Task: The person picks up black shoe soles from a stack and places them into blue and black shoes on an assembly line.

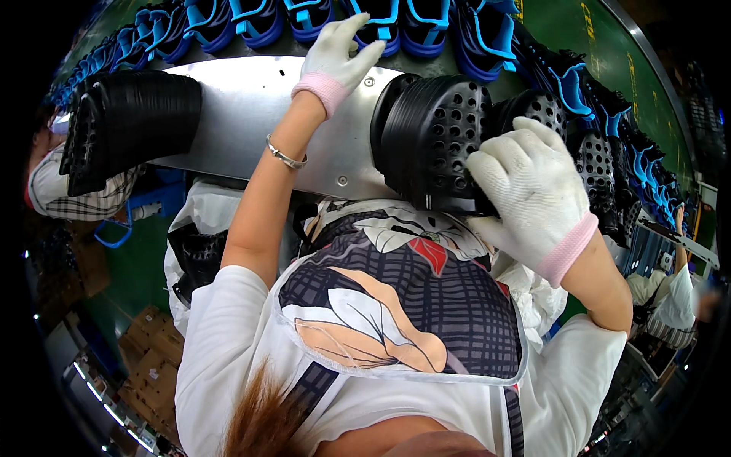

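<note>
My left hand (343,57), in a white glove with a pink cuff, reaches over the far edge of a metal plate (266,122). Its thumb and forefinger are apart with nothing between them, close to a row of black shoes with bright blue trim (304,19). My right hand (529,186), gloved the same way, is at the right end of a stack of black perforated insoles (442,137). Its fingers are curled, and what they close on is hidden beneath the hand. More perforated black pieces (537,107) show just beyond its knuckles.
Another stack of black pieces (137,122) lies on the plate's left end. Shoes (575,87) continue around the right side. A blue stool (126,221) and cardboard boxes (148,365) are at left. Other people are at the far left and right (674,305).
</note>
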Motion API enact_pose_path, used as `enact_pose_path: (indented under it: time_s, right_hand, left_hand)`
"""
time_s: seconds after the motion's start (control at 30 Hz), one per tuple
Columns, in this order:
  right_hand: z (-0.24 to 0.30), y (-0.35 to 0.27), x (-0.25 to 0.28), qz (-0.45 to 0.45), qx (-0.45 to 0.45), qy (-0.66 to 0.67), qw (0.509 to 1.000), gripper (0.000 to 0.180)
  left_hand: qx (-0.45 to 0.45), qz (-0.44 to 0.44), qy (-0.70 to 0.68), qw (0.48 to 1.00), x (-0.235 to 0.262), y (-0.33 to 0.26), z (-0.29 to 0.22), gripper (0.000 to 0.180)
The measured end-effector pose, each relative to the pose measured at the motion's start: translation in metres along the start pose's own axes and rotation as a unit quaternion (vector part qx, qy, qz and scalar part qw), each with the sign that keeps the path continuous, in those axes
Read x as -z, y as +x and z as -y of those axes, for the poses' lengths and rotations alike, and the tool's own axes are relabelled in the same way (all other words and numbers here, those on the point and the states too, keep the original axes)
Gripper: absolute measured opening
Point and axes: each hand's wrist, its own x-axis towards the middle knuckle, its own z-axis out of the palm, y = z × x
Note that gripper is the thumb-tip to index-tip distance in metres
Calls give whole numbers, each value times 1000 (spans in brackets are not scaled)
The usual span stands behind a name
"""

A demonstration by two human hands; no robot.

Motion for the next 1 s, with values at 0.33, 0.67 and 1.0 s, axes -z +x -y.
enact_pose_path:
  time_s: [0.33,0.67,1.0]
  right_hand:
    - [12,16,59,-39,-5,62,997,53]
    - [-10,77,39,1,-75,229,971,68]
    - [-8,129,11,60,-219,268,936,51]
  left_hand:
    - [76,216,-532,815,59,-20,-72,57]
    - [161,142,-805,553,60,-18,-67,66]
    - [157,-60,-741,650,39,4,-43,28]
